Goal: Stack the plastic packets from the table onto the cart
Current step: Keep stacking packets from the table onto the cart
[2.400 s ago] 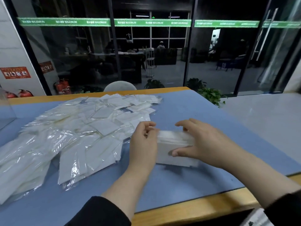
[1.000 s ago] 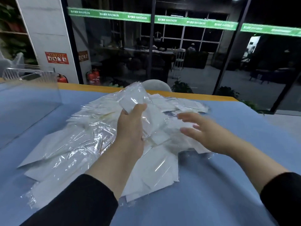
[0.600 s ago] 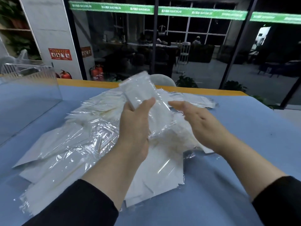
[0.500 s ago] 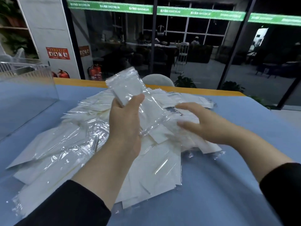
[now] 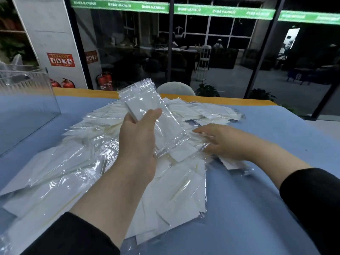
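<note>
Lettering reading "MAXIMUM" repeats along the green strip [image 5: 165,8] on the glass. Below, the blue bench [image 5: 257,208] carries the packet heap [image 5: 77,162]. My left hand [image 5: 138,144] grips one packet [image 5: 147,107] raised above it; my right hand [image 5: 226,140] lies flat, fingers straight, on the heap.
</note>
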`<state>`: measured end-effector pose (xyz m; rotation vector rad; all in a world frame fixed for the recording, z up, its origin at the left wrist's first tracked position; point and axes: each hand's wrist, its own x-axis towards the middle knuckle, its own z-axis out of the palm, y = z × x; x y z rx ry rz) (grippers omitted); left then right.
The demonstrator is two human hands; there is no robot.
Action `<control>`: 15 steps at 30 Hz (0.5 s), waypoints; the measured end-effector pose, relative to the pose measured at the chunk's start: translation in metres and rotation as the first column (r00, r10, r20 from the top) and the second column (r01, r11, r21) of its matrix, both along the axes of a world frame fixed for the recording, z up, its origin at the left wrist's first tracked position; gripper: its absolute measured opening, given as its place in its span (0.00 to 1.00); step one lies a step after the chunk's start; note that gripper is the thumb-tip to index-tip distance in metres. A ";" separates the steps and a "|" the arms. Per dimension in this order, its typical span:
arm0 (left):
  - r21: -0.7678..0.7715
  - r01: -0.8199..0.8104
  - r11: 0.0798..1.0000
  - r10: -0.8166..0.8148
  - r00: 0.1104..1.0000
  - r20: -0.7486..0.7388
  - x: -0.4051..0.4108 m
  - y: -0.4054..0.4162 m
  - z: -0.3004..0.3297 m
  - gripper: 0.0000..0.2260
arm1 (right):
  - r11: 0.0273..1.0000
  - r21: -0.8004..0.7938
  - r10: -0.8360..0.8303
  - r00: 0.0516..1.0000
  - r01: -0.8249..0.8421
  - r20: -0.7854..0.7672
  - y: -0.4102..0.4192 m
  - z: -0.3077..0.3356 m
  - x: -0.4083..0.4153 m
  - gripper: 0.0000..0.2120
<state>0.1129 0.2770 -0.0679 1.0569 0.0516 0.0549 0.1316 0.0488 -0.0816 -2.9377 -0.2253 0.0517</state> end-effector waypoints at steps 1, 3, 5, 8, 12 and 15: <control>0.001 -0.002 1.000 0.002 1.000 0.000 0.000 0.000 0.000 0.09 | 1.000 -0.017 0.025 0.999 -0.024 0.048 0.001 -0.003 0.001 0.24; -0.002 -0.007 1.000 0.007 1.000 0.005 0.000 0.001 0.001 0.09 | 0.996 -0.031 0.083 0.987 -0.079 0.139 0.002 -0.009 0.002 0.19; -0.008 -0.015 1.000 0.015 1.000 0.004 0.000 0.002 0.002 0.10 | 0.992 -0.031 0.128 0.958 -0.124 0.259 -0.002 -0.013 0.000 0.16; -0.009 -0.037 0.999 0.037 0.999 0.010 0.001 0.004 0.003 0.10 | 0.983 0.038 0.142 0.882 -0.178 0.450 -0.010 -0.007 -0.009 0.10; -0.014 -0.057 0.998 0.057 0.998 0.022 0.001 0.003 0.003 0.09 | 0.955 0.277 -0.057 0.848 -0.108 0.528 -0.014 0.008 -0.031 0.10; -0.019 -0.070 0.997 0.071 0.997 0.031 0.000 0.003 0.005 0.09 | 0.833 0.540 -0.226 0.818 -0.119 0.529 -0.014 0.023 -0.051 0.12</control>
